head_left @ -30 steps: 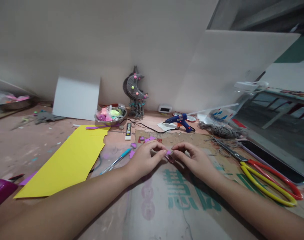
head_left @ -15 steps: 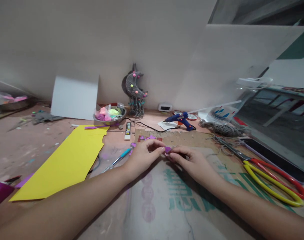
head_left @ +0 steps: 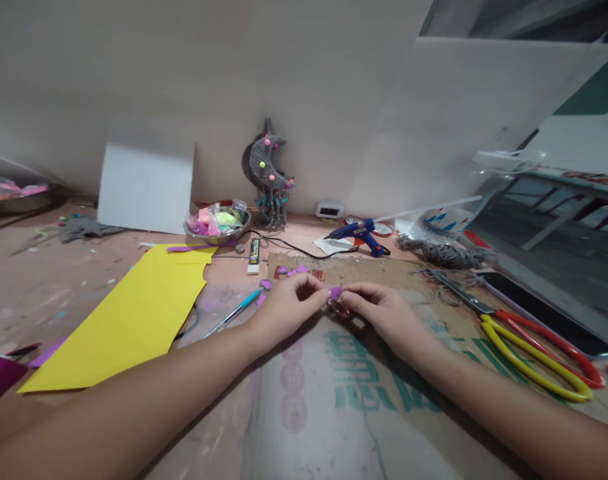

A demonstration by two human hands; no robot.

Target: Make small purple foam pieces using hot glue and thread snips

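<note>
A small purple piece, its exact kind too small to tell, is pinched between my two hands above the cardboard sheet. My left hand grips its left side with thumb and forefinger. From the right, the fingertips of my right hand hold the same piece, and a thin dark bit sticks up beside it. Just beyond my left hand lie several purple cut-out shapes. A blue pen rests left of that hand, with a purple heart shape by its upper end.
Yellow paper covers the left side. Large scissors and a phone lie at right. A blue glue gun, grey yarn, a bowl of coloured clay packets and a moon ornament stand at the back.
The purple piece has been turned between my fingertips and shows more of its face. My right fingers have shifted slightly upward. The whole view has tilted a little.
</note>
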